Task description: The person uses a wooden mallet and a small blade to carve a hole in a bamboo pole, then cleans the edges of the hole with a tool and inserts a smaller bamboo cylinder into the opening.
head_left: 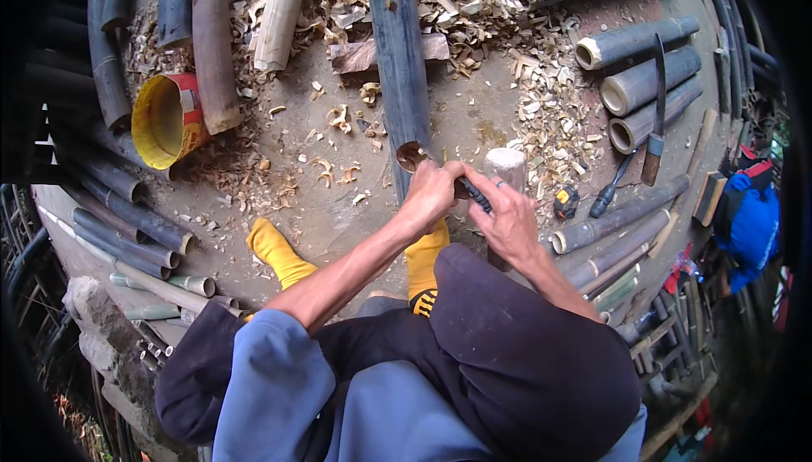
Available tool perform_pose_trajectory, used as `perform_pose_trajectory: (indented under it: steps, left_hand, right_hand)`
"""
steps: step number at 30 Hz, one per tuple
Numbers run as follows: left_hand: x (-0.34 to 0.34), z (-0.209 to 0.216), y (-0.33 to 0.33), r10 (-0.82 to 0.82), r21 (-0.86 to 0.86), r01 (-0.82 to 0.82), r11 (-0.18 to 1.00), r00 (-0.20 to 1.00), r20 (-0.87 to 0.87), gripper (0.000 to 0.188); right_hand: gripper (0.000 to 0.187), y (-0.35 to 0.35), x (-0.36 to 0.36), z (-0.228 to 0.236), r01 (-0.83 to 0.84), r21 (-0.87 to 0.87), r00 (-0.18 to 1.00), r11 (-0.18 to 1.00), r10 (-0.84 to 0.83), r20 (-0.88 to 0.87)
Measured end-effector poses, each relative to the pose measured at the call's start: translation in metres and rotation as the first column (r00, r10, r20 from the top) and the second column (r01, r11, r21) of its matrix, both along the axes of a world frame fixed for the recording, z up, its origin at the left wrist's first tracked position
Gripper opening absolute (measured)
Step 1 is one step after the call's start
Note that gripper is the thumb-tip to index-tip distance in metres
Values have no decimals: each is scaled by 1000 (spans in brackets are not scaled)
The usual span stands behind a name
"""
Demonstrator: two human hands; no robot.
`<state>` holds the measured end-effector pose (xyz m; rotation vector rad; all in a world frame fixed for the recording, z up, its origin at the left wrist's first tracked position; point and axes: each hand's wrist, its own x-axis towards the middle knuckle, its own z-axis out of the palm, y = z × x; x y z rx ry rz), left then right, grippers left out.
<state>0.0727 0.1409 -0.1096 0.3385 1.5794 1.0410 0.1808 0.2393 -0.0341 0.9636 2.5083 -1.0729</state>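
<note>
Dark bamboo pole (399,64) runs away from me, its hollow cut end (413,156) facing my hands. Just below that end, my left hand (430,194) is closed, and its fingers hide whatever they hold. Beside it, my right hand (509,223) is closed around a black ribbed handle (474,195). The working end of this hand tool is hidden by my left hand. A pale-topped wooden block (506,162) stands behind my right hand. Under the pole lies a reddish wooden support (351,57). My feet are in yellow socks (277,252).
Wood shavings (486,18) cover the ground at the back. A yellow-red bucket (161,128) lies tipped at left. At right are cut bamboo lengths (647,81), a long wooden-handled blade (653,157), a black-handled tool (604,200) and a tape measure (566,201). Bamboo pieces (152,217) line the left.
</note>
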Motion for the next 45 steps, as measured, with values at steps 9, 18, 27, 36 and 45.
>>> perform_pose_trajectory:
  steps: [9, 18, 27, 36, 45]
  left_hand:
    - [-13, 33, -5, 536, -276, -697, 662, 184, 824, 25]
    - [36, 21, 24, 138, -462, -834, 303, -441, 887, 31]
    - [14, 38, 16, 762, -580, -641, 502, 11, 647, 21]
    - [-40, 23, -18, -85, -308, 281, 909, 847, 524, 18]
    - [-23, 17, -12, 290, -296, -114, 948, 691, 662, 18]
  right_hand:
    - [38, 47, -80, 31, -757, 359, 632, 546, 751, 192]
    - [30, 100, -105, -1, -930, 352, 160, 105, 978, 131]
    - [48, 79, -58, -14, -791, -170, 557, 588, 807, 197]
    - [51, -32, 0, -32, -79, -473, 961, 878, 193, 199]
    - [41, -10, -5, -13, -298, -52, 935, 953, 302, 188]
